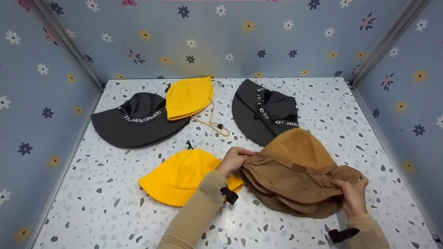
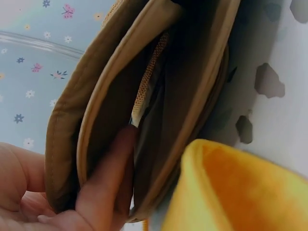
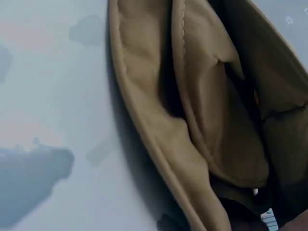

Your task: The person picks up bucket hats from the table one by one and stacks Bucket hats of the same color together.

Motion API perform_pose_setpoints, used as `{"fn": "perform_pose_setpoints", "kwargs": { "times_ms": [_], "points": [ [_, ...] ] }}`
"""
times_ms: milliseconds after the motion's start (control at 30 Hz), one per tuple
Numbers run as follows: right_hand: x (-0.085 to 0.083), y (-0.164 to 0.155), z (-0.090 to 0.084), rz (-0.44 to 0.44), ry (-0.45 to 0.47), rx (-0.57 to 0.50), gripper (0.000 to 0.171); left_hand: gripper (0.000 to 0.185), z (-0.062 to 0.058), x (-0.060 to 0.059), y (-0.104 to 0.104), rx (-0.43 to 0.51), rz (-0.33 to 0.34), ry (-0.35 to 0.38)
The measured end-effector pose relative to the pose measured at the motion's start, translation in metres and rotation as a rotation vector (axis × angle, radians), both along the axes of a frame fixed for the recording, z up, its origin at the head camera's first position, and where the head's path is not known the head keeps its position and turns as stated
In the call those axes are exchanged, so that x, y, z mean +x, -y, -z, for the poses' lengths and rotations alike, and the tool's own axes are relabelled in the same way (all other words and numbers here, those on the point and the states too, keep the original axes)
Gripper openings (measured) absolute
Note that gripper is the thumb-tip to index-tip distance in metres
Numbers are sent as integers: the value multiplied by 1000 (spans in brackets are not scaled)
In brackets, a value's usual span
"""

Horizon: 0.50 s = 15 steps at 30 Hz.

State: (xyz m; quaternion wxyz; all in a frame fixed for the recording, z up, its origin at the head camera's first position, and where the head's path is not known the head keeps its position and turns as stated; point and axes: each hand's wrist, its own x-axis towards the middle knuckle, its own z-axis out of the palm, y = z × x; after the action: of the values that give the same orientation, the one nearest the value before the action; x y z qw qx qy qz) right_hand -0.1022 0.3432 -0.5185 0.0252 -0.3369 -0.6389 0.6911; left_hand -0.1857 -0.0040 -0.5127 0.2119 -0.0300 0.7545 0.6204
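Note:
Several brown bucket hats (image 1: 283,173) are layered together at the right front, the top one with a tan mesh-like crown and a small brown patch. My left hand (image 1: 235,160) pinches the brim at its left side. At the opposite side my right hand (image 1: 353,195) grips the brim, thumb on top. From the left wrist, my left fingers (image 2: 103,187) reach in between layered brown brims (image 2: 67,139). The right wrist view shows stacked brims (image 3: 144,106) close up, with only a sliver of that hand at the lower right corner.
A yellow bucket hat (image 1: 180,176) lies beside my left forearm. Behind it are a dark grey hat (image 1: 142,131) and another yellow hat (image 1: 190,97) with a cord overlapping its brim. A second dark grey hat (image 1: 249,114) touches the brown pile's back. Patterned walls (image 1: 221,41) enclose the speckled table.

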Motion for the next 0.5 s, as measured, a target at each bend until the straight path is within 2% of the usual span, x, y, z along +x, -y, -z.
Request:
{"fn": "perform_pose_setpoints", "kwargs": {
  "times_ms": [100,200,300,367,433,500],
  "points": [
    [1,-2,-6,-19,50,126,112,27,-5,0,-1,-58,40,-83],
    [2,-4,-14,-96,69,315,117,30,-12,2,-3,-139,75,-160],
    [3,-5,-24,-221,79,580,116,42,-19,6,-10,-270,141,-250],
    [3,-5,-31,-319,81,771,111,49,-24,11,-17,-399,208,-325],
    [1,-3,-37,-419,63,915,105,54,-28,15,-26,-510,284,-388],
    [0,1,-41,-505,22,1008,98,59,-29,20,-36,-603,339,-436]
  ]
}}
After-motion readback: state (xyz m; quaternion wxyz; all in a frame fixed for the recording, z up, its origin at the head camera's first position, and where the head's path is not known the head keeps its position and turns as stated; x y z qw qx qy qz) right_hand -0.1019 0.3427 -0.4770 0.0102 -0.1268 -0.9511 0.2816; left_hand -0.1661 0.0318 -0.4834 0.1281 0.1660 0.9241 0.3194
